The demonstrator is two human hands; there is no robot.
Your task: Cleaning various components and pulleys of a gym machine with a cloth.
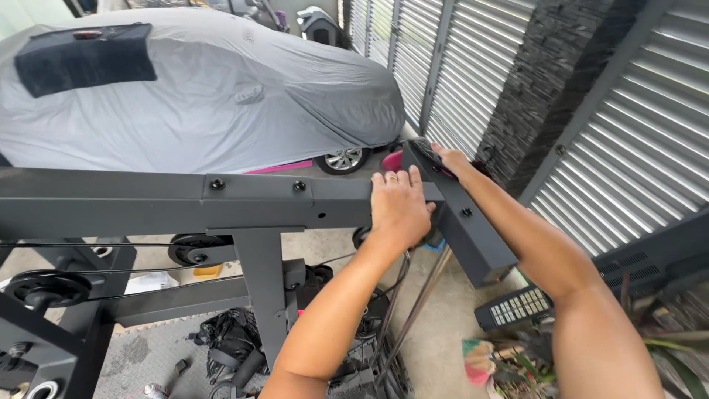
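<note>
My left hand (399, 205) lies flat with fingers together on top of a dark grey steel beam (185, 203), right at the corner where it meets a shorter angled beam (473, 236). A ring is on one finger. My right hand (448, 159) reaches over the far end of the angled beam, its fingers curled around the end; what it grips beyond the beam I cannot tell. The frame carries black pulleys (193, 250) and thin cables below the long beam.
A car under a grey cover (207, 96) stands behind the frame. A slatted metal gate (642, 148) and a dark stone pillar (550, 81) rise on the right. On the concrete floor lie black straps (233, 343), a dark keypad-like unit (517, 307) and plants.
</note>
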